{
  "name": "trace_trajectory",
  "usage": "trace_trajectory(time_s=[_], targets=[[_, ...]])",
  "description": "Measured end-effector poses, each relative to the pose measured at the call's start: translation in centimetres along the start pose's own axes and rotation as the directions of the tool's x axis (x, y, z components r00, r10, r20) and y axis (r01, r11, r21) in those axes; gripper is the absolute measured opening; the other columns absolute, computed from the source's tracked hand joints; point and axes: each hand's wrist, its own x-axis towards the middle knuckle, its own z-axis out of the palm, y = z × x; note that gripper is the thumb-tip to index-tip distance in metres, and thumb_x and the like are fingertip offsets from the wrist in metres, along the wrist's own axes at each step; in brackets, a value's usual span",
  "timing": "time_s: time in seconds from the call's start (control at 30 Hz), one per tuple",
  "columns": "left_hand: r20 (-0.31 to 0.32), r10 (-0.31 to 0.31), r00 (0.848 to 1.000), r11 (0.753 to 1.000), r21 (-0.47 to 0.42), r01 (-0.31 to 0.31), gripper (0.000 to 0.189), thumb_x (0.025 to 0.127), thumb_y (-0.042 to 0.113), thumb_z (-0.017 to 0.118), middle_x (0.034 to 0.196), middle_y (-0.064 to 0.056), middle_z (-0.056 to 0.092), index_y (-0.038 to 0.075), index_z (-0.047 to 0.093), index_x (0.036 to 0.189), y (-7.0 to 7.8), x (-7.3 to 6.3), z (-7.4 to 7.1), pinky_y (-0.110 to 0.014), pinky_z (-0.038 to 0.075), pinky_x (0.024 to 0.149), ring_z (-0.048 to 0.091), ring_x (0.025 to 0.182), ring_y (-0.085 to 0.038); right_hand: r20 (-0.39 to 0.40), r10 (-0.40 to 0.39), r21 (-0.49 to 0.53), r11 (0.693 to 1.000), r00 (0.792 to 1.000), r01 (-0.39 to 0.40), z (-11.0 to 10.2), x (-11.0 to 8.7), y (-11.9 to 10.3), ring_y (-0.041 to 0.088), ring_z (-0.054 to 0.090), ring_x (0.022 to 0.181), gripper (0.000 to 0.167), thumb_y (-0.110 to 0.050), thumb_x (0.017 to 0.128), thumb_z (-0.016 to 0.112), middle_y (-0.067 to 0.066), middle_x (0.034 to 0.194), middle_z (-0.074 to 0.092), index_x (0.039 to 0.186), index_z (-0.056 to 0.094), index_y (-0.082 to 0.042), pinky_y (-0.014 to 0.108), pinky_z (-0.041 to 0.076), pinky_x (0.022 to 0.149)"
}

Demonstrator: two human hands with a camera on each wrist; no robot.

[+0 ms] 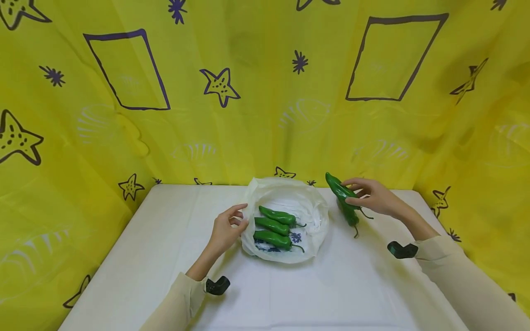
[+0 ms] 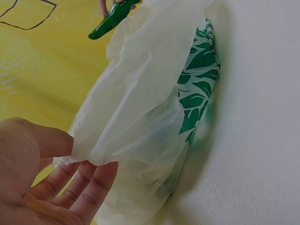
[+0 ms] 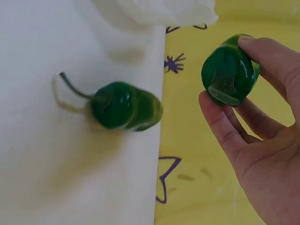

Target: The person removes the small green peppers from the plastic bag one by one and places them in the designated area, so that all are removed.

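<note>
A translucent white plastic bag [image 1: 316, 197] lies with its mouth spread wide, and three green peppers [image 1: 273, 225] rest side by side inside it. My left hand [image 1: 227, 230] pinches the bag's left rim between thumb and fingers; the left wrist view shows the thin film [image 2: 126, 108] in that pinch. In my right hand [image 1: 374, 196] a green pepper [image 1: 337, 186] is held up off the table, right of the bag. Another green pepper [image 3: 124, 105] lies on the table beneath it, its curved stem toward the near side.
The white table [image 1: 290, 299] ends at a yellow curtain [image 1: 256, 124] printed with stars and shells, which hangs behind and along both sides. A green leaf pattern [image 2: 199, 79] shows on the bag's lower side.
</note>
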Motion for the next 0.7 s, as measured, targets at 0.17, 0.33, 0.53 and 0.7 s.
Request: trace_trajectory(time_s=[0.17,0.33,0.53,0.7], targets=[[0.001,-0.003,1.000,1.000,-0.004,0.003,0.046,0.086,-0.010,0.073,0.093,-0.014,0.065,0.000,0.067,0.130,0.0,-0.1,0.0,-0.020,0.050,0.055,0.068,0.072,-0.016,-0.016,0.025,-0.018,1.000,1.000,-0.025,-0.6,-1.2,1.2,0.035,0.066,0.105,0.049,-0.020,0.096,0.074,0.025,0.134,0.060,0.140,0.059,-0.004,0.031,0.057,0.078],[0.000,-0.010,1.000,1.000,0.017,0.010,0.046,0.086,-0.009,0.074,0.093,-0.013,0.066,0.001,0.068,0.131,0.1,0.0,0.0,-0.020,0.050,0.057,0.068,0.073,-0.019,-0.037,0.054,-0.038,0.998,0.998,-0.055,-0.9,-2.3,2.1,0.038,0.065,0.110,0.052,-0.022,0.096,0.074,0.026,0.140,0.057,0.143,0.057,-0.004,0.031,0.056,0.080],[0.006,-0.029,1.000,0.999,0.023,0.029,0.048,0.086,-0.008,0.074,0.093,-0.011,0.065,0.003,0.068,0.132,0.2,0.0,0.1,-0.019,0.049,0.059,0.068,0.075,-0.022,-0.057,0.093,-0.042,0.995,0.994,-0.095,-1.0,-3.1,3.1,0.039,0.064,0.111,0.055,-0.026,0.097,0.074,0.026,0.140,0.057,0.145,0.056,-0.006,0.034,0.056,0.080],[0.009,-0.031,0.999,0.999,0.029,0.030,0.047,0.086,-0.008,0.074,0.093,-0.011,0.065,0.003,0.068,0.132,0.3,0.0,0.1,-0.019,0.050,0.060,0.068,0.075,-0.021,-0.065,0.094,-0.039,0.995,0.993,-0.097,-1.0,-3.6,3.9,0.042,0.062,0.115,0.056,-0.029,0.098,0.073,0.025,0.144,0.055,0.146,0.055,-0.007,0.034,0.056,0.084]])
